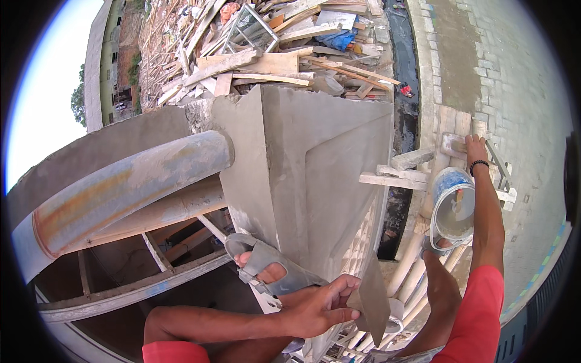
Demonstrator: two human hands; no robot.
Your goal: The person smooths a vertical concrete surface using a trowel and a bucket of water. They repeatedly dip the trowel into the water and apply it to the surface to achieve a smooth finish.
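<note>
My left hand [324, 308] pinches a thin, flat, cement-grey plate [374, 302] between thumb and fingers, in front of the plastered wall's lower end. Out to the right, my right hand [476, 150] is closed around the brown handle of what looks like a rectangular plastering float [452, 146], which lies over wooden planks. Below that arm stands a white and blue bucket [446, 178], its inside coated grey. A smooth grey cement wall [339, 139] with a recessed panel rises between my two arms.
My sandalled foot [269, 272] rests left of the wall; my other foot [442, 242] is beside the bucket on poles and planks [417, 269]. A rusty pipe [133, 181] and a metal frame [151, 284] are at left. Scrap wood [266, 63] lies beyond; a dark ditch [405, 78] runs alongside.
</note>
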